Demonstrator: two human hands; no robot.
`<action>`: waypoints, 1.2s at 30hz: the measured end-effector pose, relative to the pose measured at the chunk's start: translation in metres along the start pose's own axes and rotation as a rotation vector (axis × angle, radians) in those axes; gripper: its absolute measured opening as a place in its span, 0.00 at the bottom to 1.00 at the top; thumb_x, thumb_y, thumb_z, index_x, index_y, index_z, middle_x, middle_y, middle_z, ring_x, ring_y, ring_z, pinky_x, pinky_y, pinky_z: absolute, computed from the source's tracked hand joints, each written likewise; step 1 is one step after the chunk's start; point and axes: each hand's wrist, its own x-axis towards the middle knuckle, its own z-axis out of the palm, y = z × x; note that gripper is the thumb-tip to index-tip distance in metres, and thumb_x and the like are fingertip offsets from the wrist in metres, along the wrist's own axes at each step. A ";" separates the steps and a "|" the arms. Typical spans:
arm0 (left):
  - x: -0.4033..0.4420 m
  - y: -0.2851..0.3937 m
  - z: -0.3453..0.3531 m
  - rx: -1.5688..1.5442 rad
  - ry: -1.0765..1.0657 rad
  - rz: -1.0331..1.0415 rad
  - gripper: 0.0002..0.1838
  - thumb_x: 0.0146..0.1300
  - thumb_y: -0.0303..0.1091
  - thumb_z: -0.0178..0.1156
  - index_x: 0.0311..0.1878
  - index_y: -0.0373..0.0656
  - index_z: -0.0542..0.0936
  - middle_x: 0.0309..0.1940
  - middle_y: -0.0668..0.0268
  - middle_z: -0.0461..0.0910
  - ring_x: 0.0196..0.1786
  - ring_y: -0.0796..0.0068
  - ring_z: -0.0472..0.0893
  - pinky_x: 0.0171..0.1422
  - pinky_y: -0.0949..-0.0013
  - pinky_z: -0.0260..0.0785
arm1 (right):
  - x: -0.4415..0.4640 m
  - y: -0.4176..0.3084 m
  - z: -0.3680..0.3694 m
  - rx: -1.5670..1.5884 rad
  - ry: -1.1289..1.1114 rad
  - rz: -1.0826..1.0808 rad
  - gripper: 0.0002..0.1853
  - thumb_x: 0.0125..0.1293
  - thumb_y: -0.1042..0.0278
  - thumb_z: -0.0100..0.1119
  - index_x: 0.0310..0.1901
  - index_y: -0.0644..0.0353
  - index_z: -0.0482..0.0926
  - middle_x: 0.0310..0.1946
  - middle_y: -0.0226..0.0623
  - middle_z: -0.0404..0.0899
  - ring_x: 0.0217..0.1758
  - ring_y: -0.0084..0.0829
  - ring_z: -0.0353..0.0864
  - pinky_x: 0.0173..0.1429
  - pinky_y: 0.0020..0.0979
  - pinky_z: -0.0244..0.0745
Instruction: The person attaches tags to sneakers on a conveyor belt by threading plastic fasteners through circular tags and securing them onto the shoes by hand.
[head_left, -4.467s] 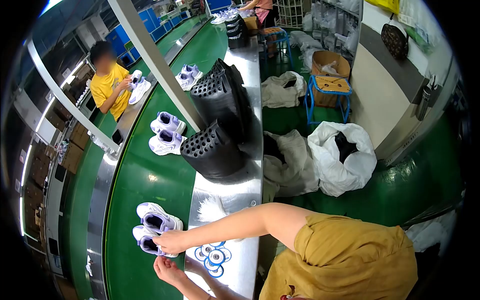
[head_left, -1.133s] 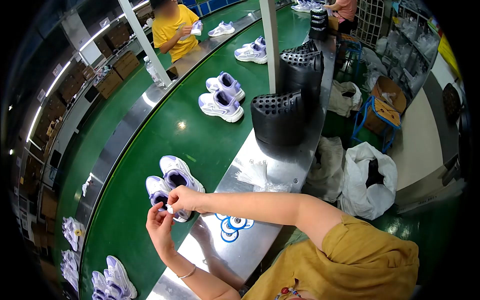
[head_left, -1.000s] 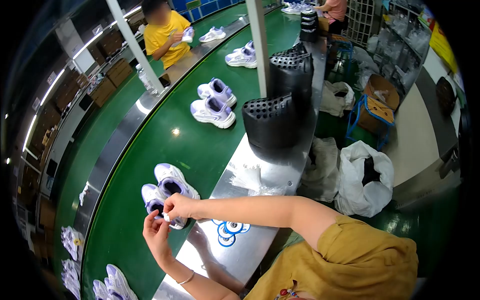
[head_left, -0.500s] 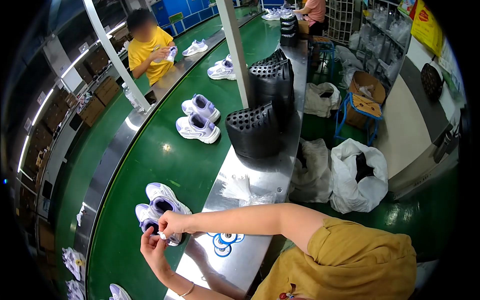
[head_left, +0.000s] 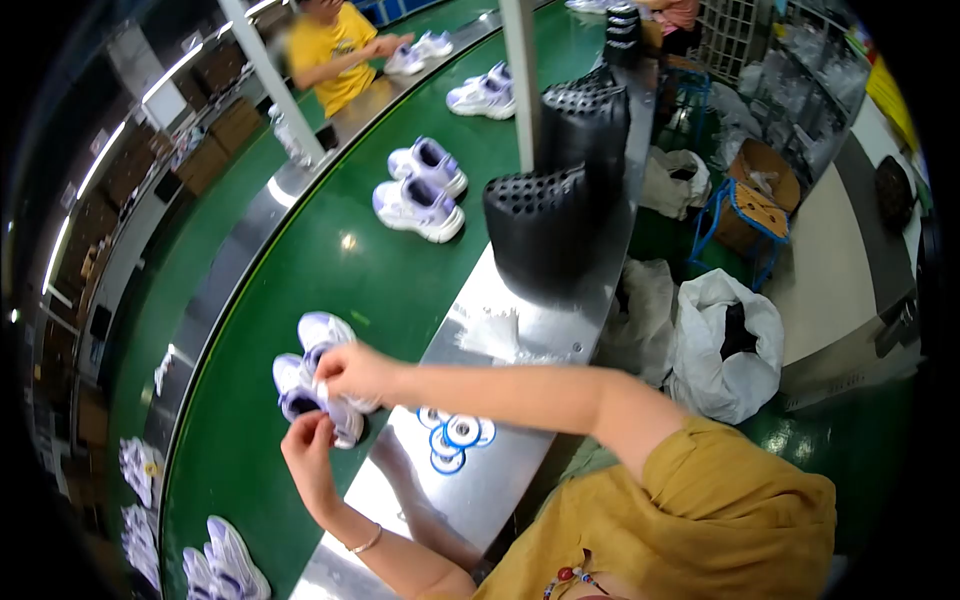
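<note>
A pair of white and lavender sneakers (head_left: 322,330) rests on the green conveyor belt, partly covered by my hands. Above the shoe openings, my right hand (head_left: 358,372) pinches a small white piece whose kind I cannot make out. Closer to me, my left hand (head_left: 308,450), with a bracelet at the wrist, has thumb and fingers pressed together beside the near shoe; anything between them is too small to tell. On the metal ledge by my right forearm lie several round blue-rimmed labels (head_left: 462,431) and a bundle of thin white plastic strips (head_left: 490,332).
Black perforated bins (head_left: 540,225) stand along the metal ledge (head_left: 470,500). More sneakers (head_left: 418,205) sit farther up the belt (head_left: 250,400), and another pair (head_left: 228,560) lies lower left. Across the belt, a person in yellow (head_left: 335,60) handles shoes. White sacks (head_left: 725,345) and a blue-framed stool (head_left: 745,215) stand at right.
My hands have moved slightly apart, the right one away from the left. My view has shifted, showing more of the lower-left pair. The person across has lowered a shoe beside another.
</note>
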 end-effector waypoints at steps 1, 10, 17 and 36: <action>0.000 0.000 -0.002 -0.029 0.010 0.000 0.04 0.58 0.23 0.58 0.34 0.31 0.78 0.23 0.69 0.76 0.25 0.84 0.72 0.28 0.80 0.64 | -0.002 -0.007 -0.010 -0.028 0.006 -0.057 0.07 0.46 0.80 0.57 0.29 0.66 0.79 0.24 0.29 0.76 0.29 0.18 0.72 0.32 0.24 0.68; 0.000 -0.001 -0.005 -0.077 0.157 -0.055 0.04 0.59 0.24 0.56 0.35 0.33 0.77 0.26 0.64 0.79 0.25 0.81 0.75 0.29 0.80 0.66 | -0.085 -0.093 -0.150 -0.494 0.357 -0.057 0.08 0.57 0.72 0.59 0.36 0.67 0.78 0.25 0.26 0.75 0.28 0.14 0.70 0.33 0.17 0.65; 0.002 0.001 0.006 0.122 0.225 -0.030 0.02 0.57 0.22 0.55 0.31 0.33 0.75 0.24 0.66 0.76 0.23 0.82 0.74 0.28 0.80 0.65 | -0.111 -0.037 -0.204 -0.704 0.389 0.061 0.08 0.53 0.73 0.58 0.32 0.70 0.78 0.22 0.34 0.77 0.27 0.19 0.73 0.33 0.25 0.68; -0.020 0.031 0.115 0.301 -0.104 0.489 0.12 0.54 0.22 0.58 0.43 0.38 0.77 0.42 0.57 0.78 0.44 0.57 0.76 0.52 0.64 0.67 | -0.094 -0.023 -0.192 -0.487 0.358 0.093 0.06 0.50 0.79 0.57 0.31 0.71 0.79 0.23 0.33 0.77 0.27 0.19 0.72 0.34 0.23 0.68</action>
